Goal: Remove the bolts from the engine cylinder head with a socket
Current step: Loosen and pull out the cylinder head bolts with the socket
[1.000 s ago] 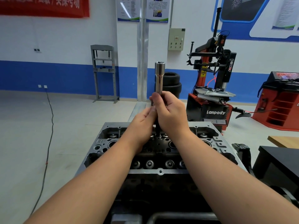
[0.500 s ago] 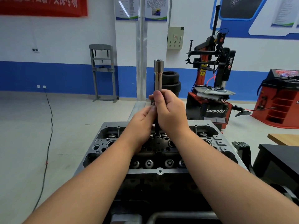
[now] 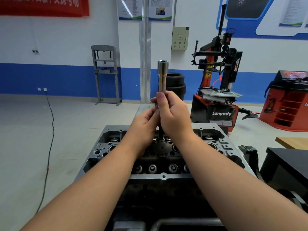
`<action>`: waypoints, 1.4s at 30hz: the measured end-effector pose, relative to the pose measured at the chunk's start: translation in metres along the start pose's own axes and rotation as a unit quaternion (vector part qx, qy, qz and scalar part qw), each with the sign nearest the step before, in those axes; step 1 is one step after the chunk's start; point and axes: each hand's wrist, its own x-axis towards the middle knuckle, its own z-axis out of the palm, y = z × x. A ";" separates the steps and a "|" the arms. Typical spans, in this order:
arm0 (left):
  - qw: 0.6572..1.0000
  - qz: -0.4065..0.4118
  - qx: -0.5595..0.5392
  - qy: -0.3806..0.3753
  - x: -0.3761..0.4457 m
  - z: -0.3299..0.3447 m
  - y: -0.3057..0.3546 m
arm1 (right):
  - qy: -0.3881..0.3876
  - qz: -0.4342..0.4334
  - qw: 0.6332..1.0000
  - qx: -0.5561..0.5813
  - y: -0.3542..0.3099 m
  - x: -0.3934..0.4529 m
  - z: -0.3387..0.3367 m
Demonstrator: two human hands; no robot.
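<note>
A long silver socket [image 3: 163, 75] stands upright above the grey engine cylinder head [image 3: 221, 144]. My right hand [image 3: 175, 114] is wrapped round the socket's lower part. My left hand [image 3: 145, 125] pinches the same tool from the left, just below the right thumb. A thin dark shaft [image 3: 161, 133] runs down from my hands into the middle of the head; whether it is a bolt or an extension I cannot tell. Round valve spring caps [image 3: 152, 168] line the head's near row.
A black and red tyre changer [image 3: 220, 90] stands behind the head on the right, with stacked tyres [image 3: 176, 84] and a metal pillar [image 3: 145, 64] behind my hands. A dark bench [image 3: 288, 162] is at the right. A black cable [image 3: 50, 130] runs across the floor on the left.
The socket and both hands have risen slightly in the view. The grip of both hands is unchanged.
</note>
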 end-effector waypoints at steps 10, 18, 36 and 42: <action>1.000 -0.012 -0.023 -0.012 0.000 0.001 0.000 | 0.001 -0.002 1.000 -0.009 -0.001 -0.001 0.000; 0.999 0.000 -0.023 0.027 0.002 0.000 -0.002 | 0.022 -0.018 1.000 0.008 0.002 -0.002 0.001; 1.000 -0.015 -0.016 -0.014 0.002 0.001 -0.003 | 0.016 -0.005 1.000 0.022 0.003 0.001 0.000; 0.999 0.003 -0.016 0.028 0.002 -0.001 -0.004 | -0.007 -0.003 1.000 0.022 0.004 -0.001 0.002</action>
